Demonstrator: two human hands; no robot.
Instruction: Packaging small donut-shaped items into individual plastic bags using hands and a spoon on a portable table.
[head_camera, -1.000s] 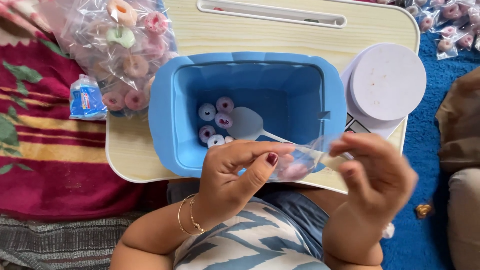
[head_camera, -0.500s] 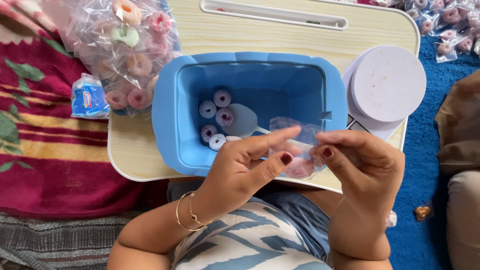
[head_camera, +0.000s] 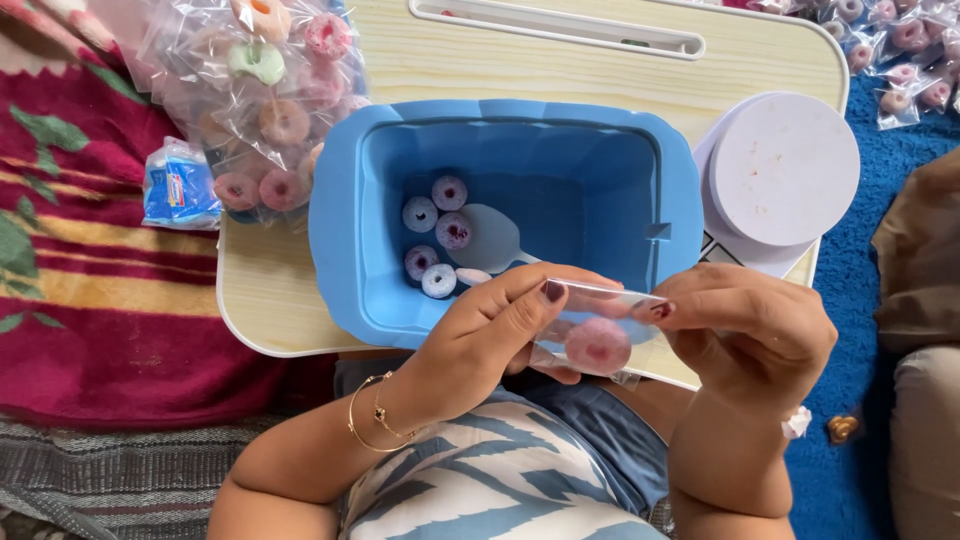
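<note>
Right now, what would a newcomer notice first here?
Both hands, left hand and right hand, pinch a small clear bag with one pink ring sweet inside, low in the middle. Behind them a blue tub on the wooden tray holds a few more rings. A pile of filled bags lies upper left.

The single head-worn camera looks steeply down from close above at the hands, the pale wooden lap bench (head_camera: 300, 290) and the blue plastic tub (head_camera: 350, 250).
</note>
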